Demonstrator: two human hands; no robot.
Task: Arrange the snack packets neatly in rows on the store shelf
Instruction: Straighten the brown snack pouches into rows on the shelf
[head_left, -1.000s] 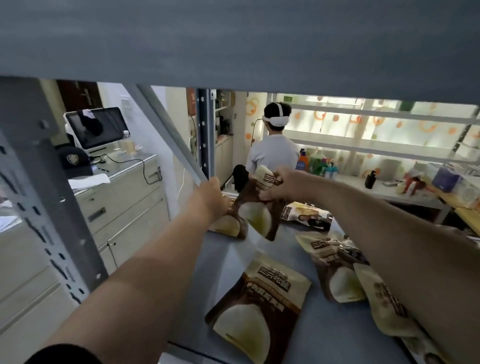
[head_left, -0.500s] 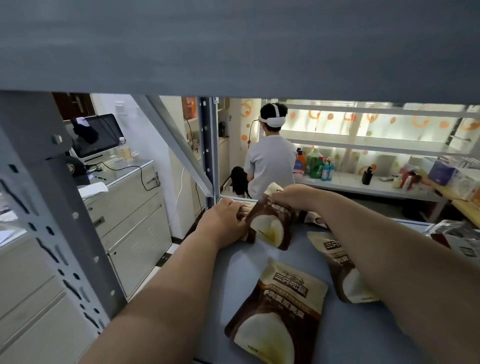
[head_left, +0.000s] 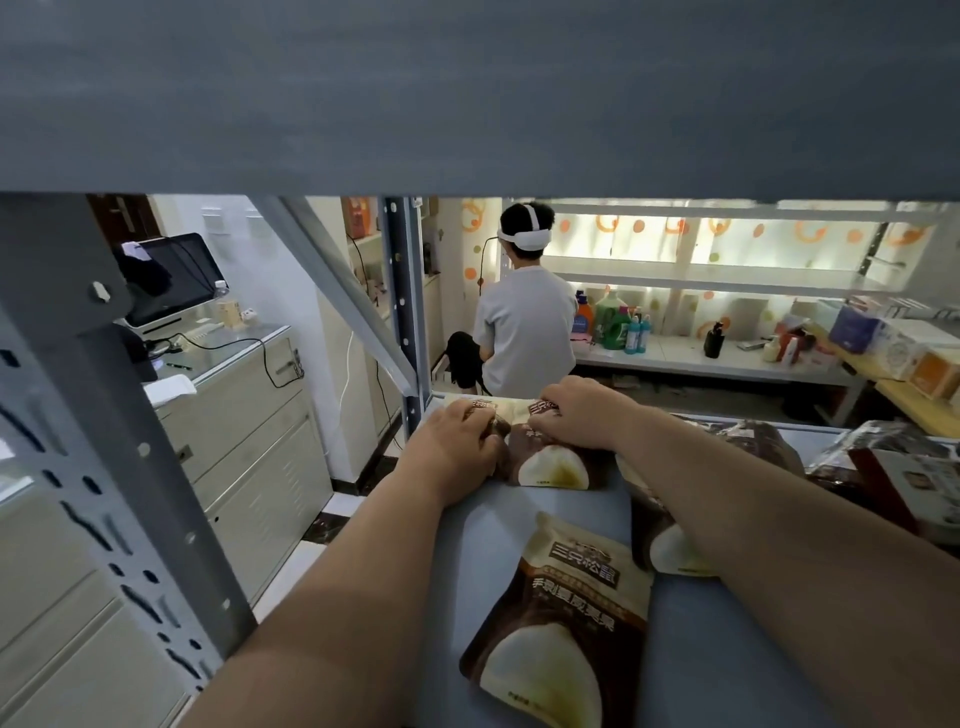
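Where the shelf (head_left: 727, 649) ends at the back: left packet (head_left: 480, 408) and right packet (head_left: 553, 465) lie side by side, touching, just by the rear post (head_left: 402, 312).
Left packet: mostly hidden under my left hand (head_left: 454, 452); only its pale top and a strip of brown show.
Right packet: brown, flat on the shelf, white nut picture up, bottom edge toward me.
Left hand: palm down on the left packet, fingers curled round its right side where the two packets meet.
Right hand (head_left: 582, 415): palm down, fingers curled over the right packet's top edge, gripping it.
Near packet (head_left: 561, 623): flat between my forearms, well nearer me, label up, slightly tilted, touched by neither hand.
Third packet (head_left: 675, 558): just right of the near packet, partly under my right forearm.
Dark packets (head_left: 769, 447): heaped at the right, beyond my right forearm; I cannot tell how many.
Box (head_left: 930, 483): at the right edge, beside that heap.
Board (head_left: 467, 93): grey, overhead, filling the top of my view.
Front post (head_left: 88, 426): punched grey upright at my left.
Person (head_left: 524, 322): beyond the shelf, back to me, grey shirt, white headband, facing lit white shelves.
Bottles (head_left: 613, 317): clustered just right of that person.
Monitor (head_left: 171, 275): far left, on a pale cabinet (head_left: 244, 415).
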